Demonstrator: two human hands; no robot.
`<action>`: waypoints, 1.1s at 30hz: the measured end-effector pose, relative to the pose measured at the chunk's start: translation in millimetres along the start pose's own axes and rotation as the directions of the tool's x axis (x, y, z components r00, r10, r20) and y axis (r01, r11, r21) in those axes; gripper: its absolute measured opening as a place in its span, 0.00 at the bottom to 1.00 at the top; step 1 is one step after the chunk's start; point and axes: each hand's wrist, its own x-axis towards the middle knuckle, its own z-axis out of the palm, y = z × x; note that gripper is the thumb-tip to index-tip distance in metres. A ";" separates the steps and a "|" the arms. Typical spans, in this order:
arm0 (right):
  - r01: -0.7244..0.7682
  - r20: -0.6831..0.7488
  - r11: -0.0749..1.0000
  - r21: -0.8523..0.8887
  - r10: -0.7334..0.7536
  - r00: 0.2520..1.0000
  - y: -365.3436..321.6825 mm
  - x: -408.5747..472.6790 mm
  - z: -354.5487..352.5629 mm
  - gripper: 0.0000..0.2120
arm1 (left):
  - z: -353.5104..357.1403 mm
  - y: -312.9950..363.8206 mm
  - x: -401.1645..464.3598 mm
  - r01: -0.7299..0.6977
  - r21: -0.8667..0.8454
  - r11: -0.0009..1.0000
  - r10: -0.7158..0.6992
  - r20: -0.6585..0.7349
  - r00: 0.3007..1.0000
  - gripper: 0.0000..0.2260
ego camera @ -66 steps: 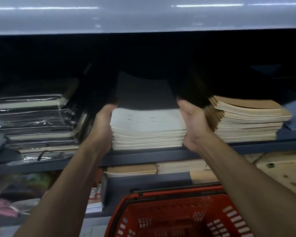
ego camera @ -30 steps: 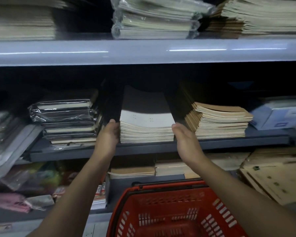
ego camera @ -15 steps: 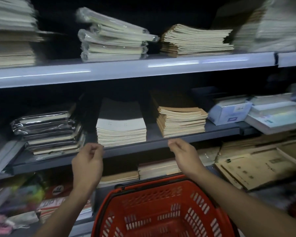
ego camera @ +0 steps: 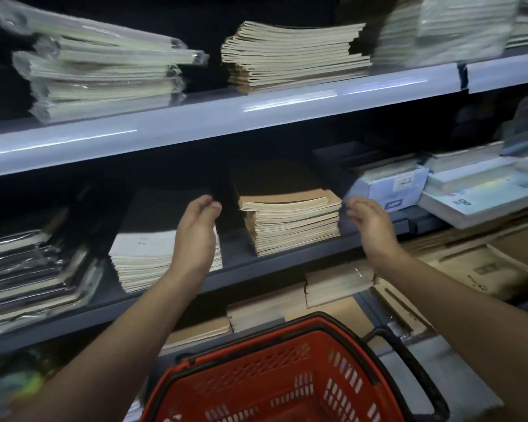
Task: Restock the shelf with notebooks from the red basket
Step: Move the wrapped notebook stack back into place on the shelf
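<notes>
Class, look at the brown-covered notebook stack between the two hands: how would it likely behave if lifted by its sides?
The brown stack looks heavy: many notebooks deep. Its layers already sit offset, so they would probably slide apart. The thin covers suggest it may sag.

Look to your right and you see a small white and blue box [ego camera: 390, 185] with a blue label on its front. Just beside it, further right, lies a wide flat white pack [ego camera: 476, 197] with some print on top; the print is too blurry to read. Below these, brown cardboard sheets [ego camera: 482, 269] lie flat in a loose pile. Low down on your far left there are bright green and yellow packets [ego camera: 16, 382], too blurry to tell apart.
</notes>
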 end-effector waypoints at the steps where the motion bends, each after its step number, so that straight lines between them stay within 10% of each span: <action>1: -0.029 0.051 0.999 0.015 0.028 0.998 -2.1 7.8 1.9 0.11 | 10.3 1.8 11.4 0.052 -0.043 0.998 -0.052 -0.002 0.999 0.25; 6: -0.175 0.195 0.965 0.194 0.137 0.971 -6.2 47.6 14.2 0.26 | 50.2 -2.0 66.2 0.210 -0.219 0.953 -0.204 0.047 0.978 0.14; 13: -0.363 0.267 0.890 0.275 0.292 0.918 5.6 97.6 33.7 0.20 | 71.4 -16.0 101.2 0.270 -0.291 0.918 -0.266 0.057 0.962 0.18; 20: -0.343 0.370 0.920 0.189 0.256 0.893 24.8 120.6 40.7 0.25 | 83.0 -45.0 113.2 0.256 -0.089 0.963 -0.254 0.029 0.967 0.13; 33: -0.333 0.436 0.932 0.145 0.242 0.867 31.4 119.9 39.5 0.16 | 93.6 -51.3 91.7 0.319 -0.289 0.903 -0.310 0.079 0.948 0.17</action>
